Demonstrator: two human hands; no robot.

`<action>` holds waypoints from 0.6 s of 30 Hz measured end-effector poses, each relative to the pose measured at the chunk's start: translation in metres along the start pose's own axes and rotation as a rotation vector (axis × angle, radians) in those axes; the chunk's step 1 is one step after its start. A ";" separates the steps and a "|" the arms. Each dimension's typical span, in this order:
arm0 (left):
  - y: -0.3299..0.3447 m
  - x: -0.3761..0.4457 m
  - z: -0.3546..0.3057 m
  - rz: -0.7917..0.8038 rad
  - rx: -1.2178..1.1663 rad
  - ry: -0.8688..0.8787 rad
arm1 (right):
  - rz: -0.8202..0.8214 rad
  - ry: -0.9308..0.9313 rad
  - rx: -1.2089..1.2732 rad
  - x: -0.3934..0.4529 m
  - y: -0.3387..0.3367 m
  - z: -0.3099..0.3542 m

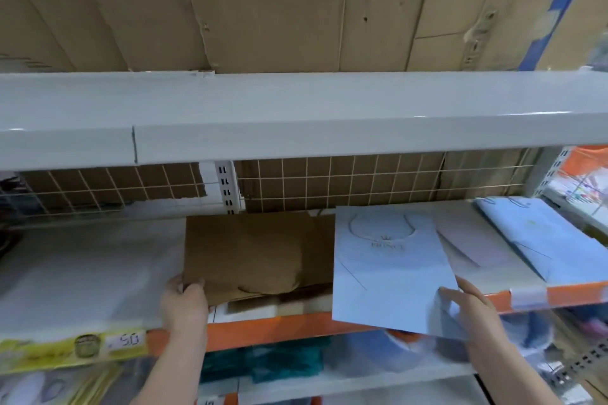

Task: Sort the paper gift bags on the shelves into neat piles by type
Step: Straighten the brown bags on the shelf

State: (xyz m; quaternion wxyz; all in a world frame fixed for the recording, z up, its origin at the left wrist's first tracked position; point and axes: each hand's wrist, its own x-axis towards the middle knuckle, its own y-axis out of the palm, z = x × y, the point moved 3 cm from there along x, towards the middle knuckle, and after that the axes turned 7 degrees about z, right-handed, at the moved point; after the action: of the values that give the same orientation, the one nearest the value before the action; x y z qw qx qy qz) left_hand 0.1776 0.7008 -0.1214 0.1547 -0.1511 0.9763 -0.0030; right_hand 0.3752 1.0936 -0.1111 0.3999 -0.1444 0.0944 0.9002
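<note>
Fingers of the left hand (184, 302), lower centre-left of frame: curled over the near left corner of the brown paper bag (250, 253), thumb side on top, pinching that corner. Remaining fingers hidden under the paper; cannot tell how they lie.

Fingers of the right hand (473, 309), lower right: thumb and forefinger spread apart, thumb on top of the light blue gift bag (391, 270) at its near right corner, other fingers beneath. A grip on the edge, not a flat press.

Brown paper bag: flat, creased, lying on the middle shelf (82, 273) at centre frame, on top of more brown sheets whose edges show just under it. Near edge reaches close to the orange shelf lip (296, 325).

Light blue gift bag: flat, faint crown motif and lettering near its top, diagonal fold line across lower left. Tilted, its near edge overhanging the orange lip; its left edge overlaps the brown pile.

Right of it, on the same shelf: a pale pink flat bag (477, 246), partly under the blue one, then a stack of light blue bags (543, 240) at the far right.

Behind the shelf: wire grid backing (362, 181) with cardboard (296, 10) behind and above. Yellow price label (75, 348) on the shelf lip, lower left. Blurred teal items (263, 365) on the shelf below.
</note>
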 end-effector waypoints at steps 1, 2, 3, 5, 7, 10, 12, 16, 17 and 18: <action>0.002 0.000 0.002 -0.031 0.063 0.001 | 0.004 0.006 -0.008 0.004 -0.005 0.000; 0.003 0.001 0.004 -0.066 0.131 0.008 | 0.009 0.007 -0.014 0.007 -0.009 0.000; 0.003 0.002 0.004 -0.093 0.209 0.018 | 0.015 0.004 -0.015 0.011 -0.013 0.000; 0.006 0.007 0.004 -0.107 0.404 0.045 | 0.013 0.002 -0.015 0.019 -0.018 0.002; 0.014 0.014 0.003 -0.057 0.584 0.031 | -0.002 0.007 -0.010 0.027 -0.022 0.004; 0.034 0.019 0.005 0.020 0.873 0.002 | -0.046 0.009 -0.011 0.037 -0.024 0.009; 0.051 0.017 0.003 0.018 0.968 -0.010 | -0.075 -0.005 0.003 0.042 -0.023 0.017; 0.072 0.016 0.005 0.001 1.090 -0.074 | -0.103 -0.060 0.013 0.056 -0.025 0.026; 0.073 0.016 0.006 0.005 1.097 -0.075 | -0.108 -0.065 0.007 0.059 -0.027 0.026; 0.074 0.016 0.006 0.009 1.121 -0.058 | -0.106 -0.069 -0.004 0.061 -0.029 0.028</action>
State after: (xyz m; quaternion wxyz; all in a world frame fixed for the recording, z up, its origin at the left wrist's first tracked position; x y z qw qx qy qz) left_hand 0.1429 0.7670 -0.1357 0.2382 -0.0417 0.8212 -0.5169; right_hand 0.3524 1.1630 -0.1074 0.4499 -0.1189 0.0709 0.8823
